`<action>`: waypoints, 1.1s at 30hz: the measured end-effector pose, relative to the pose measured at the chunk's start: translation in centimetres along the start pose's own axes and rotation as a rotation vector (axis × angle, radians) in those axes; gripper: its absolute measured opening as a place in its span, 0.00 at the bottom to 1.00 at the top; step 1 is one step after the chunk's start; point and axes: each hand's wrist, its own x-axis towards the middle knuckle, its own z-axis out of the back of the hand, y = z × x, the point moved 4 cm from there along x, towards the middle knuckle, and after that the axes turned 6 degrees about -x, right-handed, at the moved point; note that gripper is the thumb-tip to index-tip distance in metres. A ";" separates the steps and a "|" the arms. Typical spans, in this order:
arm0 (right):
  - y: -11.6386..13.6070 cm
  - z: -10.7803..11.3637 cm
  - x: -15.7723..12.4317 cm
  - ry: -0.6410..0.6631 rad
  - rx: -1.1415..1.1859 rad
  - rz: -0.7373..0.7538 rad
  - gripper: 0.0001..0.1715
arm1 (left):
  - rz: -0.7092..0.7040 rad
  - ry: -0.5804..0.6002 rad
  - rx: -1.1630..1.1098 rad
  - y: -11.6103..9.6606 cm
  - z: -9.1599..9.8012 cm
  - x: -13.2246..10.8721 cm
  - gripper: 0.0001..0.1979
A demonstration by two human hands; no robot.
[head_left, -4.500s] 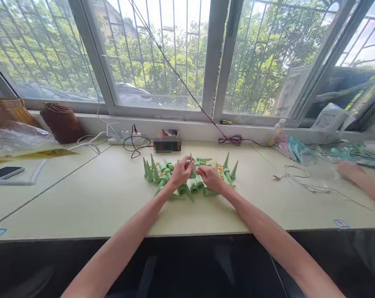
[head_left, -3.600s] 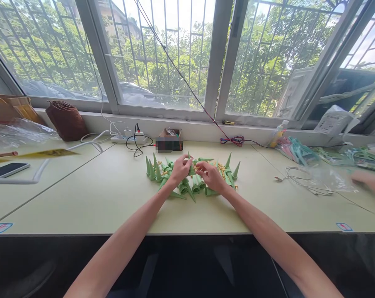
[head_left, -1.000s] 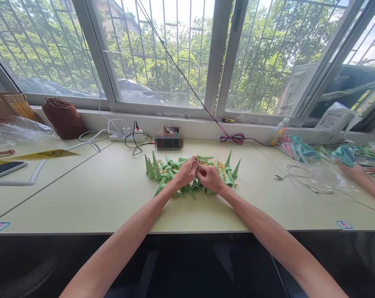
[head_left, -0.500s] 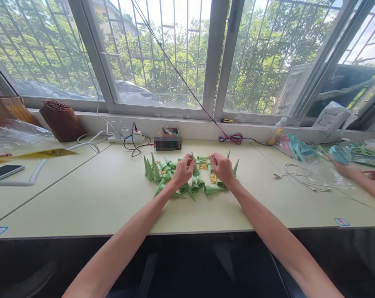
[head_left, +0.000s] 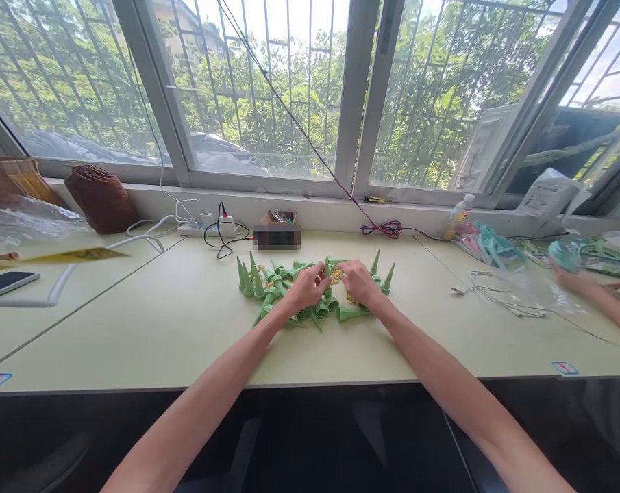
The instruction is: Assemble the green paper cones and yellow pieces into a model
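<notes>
Several green plastic cone spikes (head_left: 257, 279) stand and lie in a loose cluster on the table. My left hand (head_left: 308, 287) is closed around one green spike (head_left: 327, 268), held point up amid the cluster. Small yellow pieces (head_left: 335, 274) lie in the middle, partly covered by my hands. Over their right side bends my right hand (head_left: 362, 282), its fingertips drawn together at the yellow pieces. What it pinches, if anything, is too small to tell. A lying spike (head_left: 351, 313) is below my right wrist, and upright spikes (head_left: 388, 279) stand beyond it.
A small box (head_left: 277, 236) and a power strip (head_left: 209, 228) sit along the window ledge. To the right lie a white cable (head_left: 499, 294), plastic bags (head_left: 492, 243) and another person's hand (head_left: 571, 277). A phone (head_left: 9, 283) rests at the left.
My right hand has moved left and down to the yellow pieces, closer to my left hand. My left hand has shifted slightly right with the green spike.
</notes>
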 end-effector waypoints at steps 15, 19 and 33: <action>0.3 -1.3 0.4 0.162 -0.061 0.014 0.24 | 0.029 -0.004 0.022 0.7 -0.2 0.1 0.13; 0.3 -1.4 0.3 0.183 -0.109 0.005 0.27 | 0.043 0.004 0.016 0.5 -0.1 0.1 0.13; 0.3 -1.7 0.1 0.246 -0.108 0.047 0.25 | 0.041 0.003 0.021 0.3 -0.1 0.0 0.13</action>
